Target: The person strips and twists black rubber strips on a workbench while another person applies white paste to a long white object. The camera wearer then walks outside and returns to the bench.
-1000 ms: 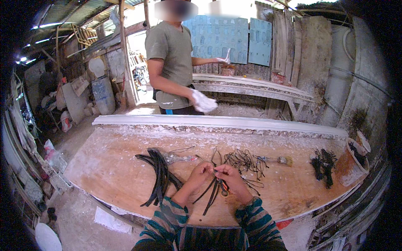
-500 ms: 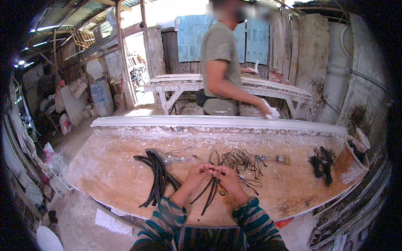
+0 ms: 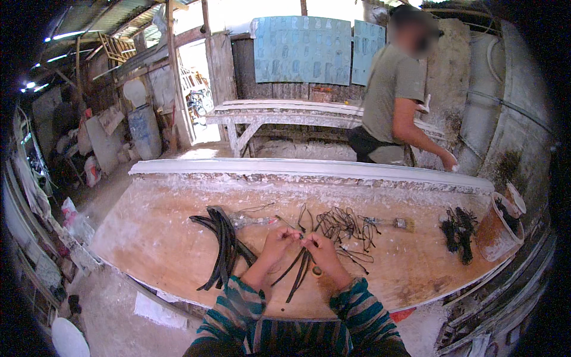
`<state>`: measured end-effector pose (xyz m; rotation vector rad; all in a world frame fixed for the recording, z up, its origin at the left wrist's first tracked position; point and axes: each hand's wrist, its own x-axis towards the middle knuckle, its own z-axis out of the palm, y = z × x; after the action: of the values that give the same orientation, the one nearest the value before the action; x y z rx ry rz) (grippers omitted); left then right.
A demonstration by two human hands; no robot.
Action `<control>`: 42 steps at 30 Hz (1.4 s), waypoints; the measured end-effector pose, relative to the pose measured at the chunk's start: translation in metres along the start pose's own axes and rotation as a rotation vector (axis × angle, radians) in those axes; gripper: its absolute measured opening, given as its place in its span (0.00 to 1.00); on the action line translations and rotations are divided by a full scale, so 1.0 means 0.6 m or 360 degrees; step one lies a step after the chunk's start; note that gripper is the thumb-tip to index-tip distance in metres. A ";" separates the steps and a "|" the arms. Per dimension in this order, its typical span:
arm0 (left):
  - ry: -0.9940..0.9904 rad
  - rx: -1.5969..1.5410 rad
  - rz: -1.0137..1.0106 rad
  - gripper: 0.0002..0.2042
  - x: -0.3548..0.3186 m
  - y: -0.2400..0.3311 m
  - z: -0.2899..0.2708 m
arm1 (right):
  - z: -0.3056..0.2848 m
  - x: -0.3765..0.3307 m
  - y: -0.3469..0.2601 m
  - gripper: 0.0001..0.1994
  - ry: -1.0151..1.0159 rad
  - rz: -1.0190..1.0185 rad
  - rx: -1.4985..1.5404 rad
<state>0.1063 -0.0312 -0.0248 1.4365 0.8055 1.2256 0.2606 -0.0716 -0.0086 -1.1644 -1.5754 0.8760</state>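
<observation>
My left hand (image 3: 278, 245) and my right hand (image 3: 319, 248) meet above the middle of the wooden table, fingertips pinched close together. Between them they grip a thin black cord (image 3: 301, 236), mostly covered by the fingers. Black strips (image 3: 300, 275) fan out on the wood just below my hands. Left of my left hand lies a bundle of thick black strips (image 3: 221, 247). A tangle of thin black cords (image 3: 342, 229) is beyond my right hand. Near my right wrist sits a small brown ring-shaped thing (image 3: 316, 271).
A paintbrush (image 3: 403, 224) lies past the cords. To the right are black cord bundles (image 3: 458, 233) and a stained bucket (image 3: 498, 229). A whitened board (image 3: 309, 171) edges the table's far side. Beyond it, a co-worker (image 3: 395, 95) stands by a bench (image 3: 285, 112).
The co-worker has moved right along the far side of the table. My hands stay in nearly the same place, fingers still pinched together, with a slight shift of the fingertips.
</observation>
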 end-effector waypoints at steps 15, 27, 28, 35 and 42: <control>-0.0247 -0.0225 0.0049 0.07 -0.001 0.042 -0.009 | -0.007 -0.006 -0.003 0.09 -0.0001 -0.0170 -0.0105; -0.0375 0.0213 -0.0018 0.05 0.000 0.034 -0.024 | -0.001 -0.009 -0.023 0.08 -0.0072 -0.0213 -0.0110; -0.0392 0.0172 0.0003 0.05 0.001 0.036 -0.023 | 0.000 -0.008 -0.012 0.08 -0.0051 -0.0284 -0.0094; -0.0398 0.0337 0.0158 0.04 0.007 0.039 -0.040 | 0.009 -0.008 -0.002 0.07 0.0028 -0.0496 -0.0157; -0.0421 0.0180 0.0128 0.03 0.007 0.028 -0.051 | 0.010 -0.018 -0.026 0.08 -0.0009 -0.0423 -0.0094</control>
<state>0.0757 -0.0227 -0.0091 1.6958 0.6487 1.0344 0.2514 -0.0862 0.0008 -0.9649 -1.7234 0.6623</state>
